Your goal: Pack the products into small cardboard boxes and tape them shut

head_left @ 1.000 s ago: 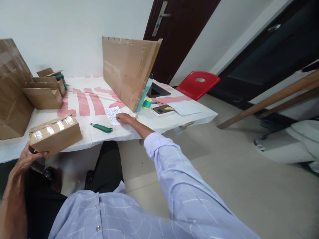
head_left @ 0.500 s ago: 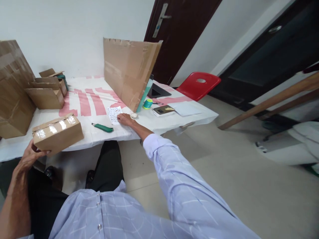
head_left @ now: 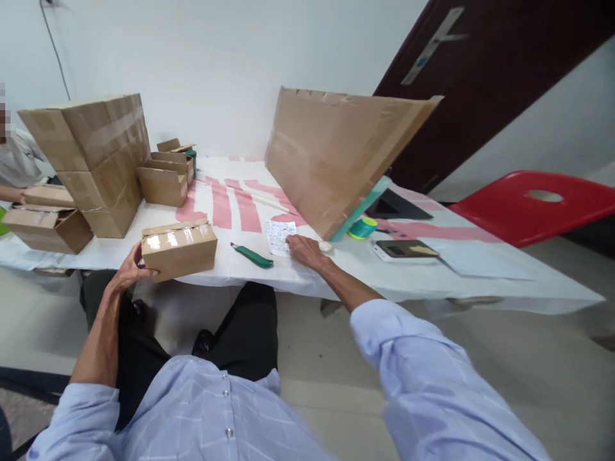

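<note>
My left hand (head_left: 129,267) grips the left end of a small closed cardboard box (head_left: 185,256), thumb low on its side. Shiny clear tape strips cross the top of this box, which sits at the table's front edge. My right hand (head_left: 307,251) is closed at the right edge of a small white printed sheet (head_left: 277,237), fingertips on the paper and partly hidden. Between the box and the sheet lies a green utility knife (head_left: 253,256). A small whitish roll (head_left: 325,246) touches or nearly touches the right hand's far side.
A large cardboard panel (head_left: 346,153) leans behind the sheet. Right of it are a teal tape roll (head_left: 362,228), a phone-like device (head_left: 406,250) and papers (head_left: 485,259). Stacked boxes (head_left: 103,160) and open boxes (head_left: 163,182) stand left. Another person (head_left: 19,160) sits far left.
The view has swung left, so everything appears farther right and the far-left person has come into sight. Both hands keep their places on the box and the sheet.
</note>
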`<state>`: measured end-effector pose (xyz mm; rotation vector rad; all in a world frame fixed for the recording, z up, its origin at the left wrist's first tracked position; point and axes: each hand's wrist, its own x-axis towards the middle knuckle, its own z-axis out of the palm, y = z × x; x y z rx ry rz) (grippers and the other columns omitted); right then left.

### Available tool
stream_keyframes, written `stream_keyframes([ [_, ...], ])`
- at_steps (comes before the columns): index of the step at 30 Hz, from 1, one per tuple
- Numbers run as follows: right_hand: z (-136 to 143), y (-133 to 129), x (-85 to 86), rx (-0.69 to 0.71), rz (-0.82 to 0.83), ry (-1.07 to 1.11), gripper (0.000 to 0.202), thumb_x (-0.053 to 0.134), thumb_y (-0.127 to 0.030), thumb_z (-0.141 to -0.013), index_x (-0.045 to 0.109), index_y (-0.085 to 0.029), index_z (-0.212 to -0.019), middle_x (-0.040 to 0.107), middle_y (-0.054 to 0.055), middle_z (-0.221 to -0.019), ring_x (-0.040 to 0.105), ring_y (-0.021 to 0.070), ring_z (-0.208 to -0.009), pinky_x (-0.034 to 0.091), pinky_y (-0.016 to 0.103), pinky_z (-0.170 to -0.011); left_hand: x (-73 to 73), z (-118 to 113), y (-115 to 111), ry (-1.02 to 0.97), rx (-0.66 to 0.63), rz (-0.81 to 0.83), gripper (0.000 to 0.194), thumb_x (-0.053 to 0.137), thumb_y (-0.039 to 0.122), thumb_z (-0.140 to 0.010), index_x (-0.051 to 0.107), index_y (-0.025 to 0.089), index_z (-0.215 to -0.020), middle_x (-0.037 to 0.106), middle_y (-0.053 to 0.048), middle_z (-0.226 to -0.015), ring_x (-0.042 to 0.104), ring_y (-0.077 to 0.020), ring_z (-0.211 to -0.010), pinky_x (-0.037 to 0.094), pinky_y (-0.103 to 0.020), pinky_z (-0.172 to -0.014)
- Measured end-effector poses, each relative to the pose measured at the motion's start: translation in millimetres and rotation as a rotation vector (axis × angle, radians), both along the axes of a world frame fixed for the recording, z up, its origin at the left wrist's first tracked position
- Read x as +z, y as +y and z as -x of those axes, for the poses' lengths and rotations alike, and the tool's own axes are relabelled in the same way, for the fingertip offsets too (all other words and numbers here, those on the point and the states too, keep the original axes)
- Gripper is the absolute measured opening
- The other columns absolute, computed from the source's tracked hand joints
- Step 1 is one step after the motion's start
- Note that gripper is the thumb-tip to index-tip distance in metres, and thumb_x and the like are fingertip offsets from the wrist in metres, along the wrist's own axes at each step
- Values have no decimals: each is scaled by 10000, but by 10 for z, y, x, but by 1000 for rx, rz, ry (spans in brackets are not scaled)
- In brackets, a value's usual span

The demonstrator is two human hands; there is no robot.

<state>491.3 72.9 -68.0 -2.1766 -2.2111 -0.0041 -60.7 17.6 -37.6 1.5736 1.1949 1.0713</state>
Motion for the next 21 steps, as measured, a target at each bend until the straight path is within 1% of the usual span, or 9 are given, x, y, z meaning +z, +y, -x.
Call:
stream_keyframes([
  [2, 132, 23, 73, -2, -53, 6, 385, 404, -150, -1052, 715, -131, -1277, 730, 217, -1338, 694, 298, -1105, 475, 362, -869, -22, 40, 41, -16, 20, -61, 1274, 1056, 471, -516, 430, 310, -1613, 409, -194, -1752, 415, -452, -1606, 522, -601, -1192],
  [4, 377, 59, 164, 49, -141, 72, 361, 404, -202, -1070, 720, -150, -1237, 734, 198, -1319, 681, 290, -1113, 475, 354, -877, -16, 50, 93, -33, 33, -121, 1244, 1067, 459, -513, 446, 321, -1582, 388, -194, -1761, 381, -447, -1627, 483, -631, -1215],
  [7, 898, 99, 315, 262, -296, 297, 302, 451, -272, -1071, 735, -178, -1110, 751, 156, -1188, 681, 263, -1051, 494, 342, -915, 21, 21, 162, -57, 26, -157, 1149, 1081, 428, -480, 511, 294, -1467, 471, -197, -1695, 417, -438, -1603, 514, -605, -1179],
  [10, 1375, 89, 408, 441, -300, 442, 297, 468, -311, -1089, 730, -179, -1130, 734, 128, -1178, 691, 229, -1053, 506, 326, -980, 36, -11, 175, -55, 43, -148, 1066, 1082, 434, -460, 516, 275, -1349, 540, -194, -1622, 457, -429, -1572, 537, -581, -1138],
  [11, 1478, 74, 410, 432, -266, 439, 303, 468, -320, -1098, 728, -175, -1159, 726, 130, -1213, 694, 226, -1075, 506, 326, -992, 31, -15, 162, -47, 51, -145, 1043, 1079, 442, -463, 509, 276, -1320, 550, -190, -1609, 463, -426, -1567, 532, -583, -1135],
  [13, 1576, 32, 358, 318, -168, 356, 316, 490, -354, -1107, 722, -168, -1213, 700, 153, -1307, 687, 247, -1149, 509, 346, -995, 7, -15, 118, -25, 56, -151, 994, 1070, 454, -478, 497, 281, -1272, 562, -176, -1590, 470, -420, -1562, 518, -586, -1133],
  [17, 1473, -91, 122, 26, 85, 105, 365, 611, -436, -1069, 723, -144, -1259, 659, 211, -1400, 647, 339, -1273, 511, 411, -980, -50, -15, 4, 25, 22, -194, 889, 1035, 468, -555, 509, 283, -1248, 580, -145, -1549, 503, -404, -1527, 498, -578, -1135],
  [19, 1391, -168, 10, -20, 134, 66, 336, 613, -408, -1071, 727, -152, -1255, 672, 210, -1379, 650, 339, -1273, 508, 411, -983, -61, -25, -39, 59, 20, -210, 876, 1013, 480, -591, 529, 284, -1295, 574, -139, -1538, 523, -403, -1500, 492, -585, -1136],
  [21, 1339, -239, -64, -19, 119, 68, 287, 579, -356, -1088, 725, -171, -1252, 681, 193, -1368, 647, 317, -1285, 500, 390, -991, -57, -40, -63, 98, 21, -226, 885, 999, 486, -607, 553, 290, -1346, 546, -138, -1549, 518, -412, -1494, 496, -591, -1128],
])
